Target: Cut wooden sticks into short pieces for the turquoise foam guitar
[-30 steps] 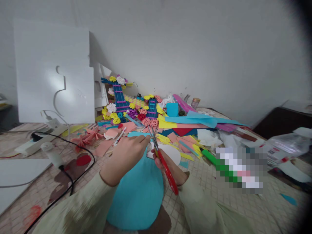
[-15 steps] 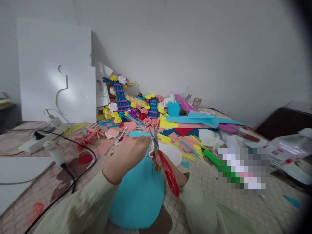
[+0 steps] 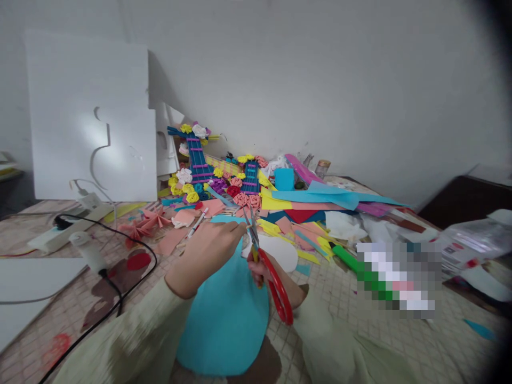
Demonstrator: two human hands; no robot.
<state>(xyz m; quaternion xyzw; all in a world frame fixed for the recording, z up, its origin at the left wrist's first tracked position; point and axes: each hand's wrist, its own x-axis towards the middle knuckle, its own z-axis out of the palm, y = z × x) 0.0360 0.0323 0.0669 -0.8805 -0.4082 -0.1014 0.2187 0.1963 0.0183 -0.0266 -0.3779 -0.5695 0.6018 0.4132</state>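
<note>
A large rounded sheet of light-blue paper hangs over the near edge of the table area, narrowing toward its top. My left hand is closed at that upper end, pinching the paper; its fingertips are partly hidden. My right hand grips a pair of scissors with red handles and some yellow near the pivot. Their metal blades point away from me, slightly parted, right beside my left fingertips and the paper's upper edge. Behind the scissors lies a white rounded piece.
Paper flowers and blue guitar-like shapes crowd the back. Coloured paper scraps spread across the middle. At left are a power strip, a white glue-gun-like tool and a black cable. A green marker lies right.
My right hand and the scissors have shifted slightly, and a white bit seen beside my left fingertips no longer shows. Both hands stay at the top of the blue paper.
</note>
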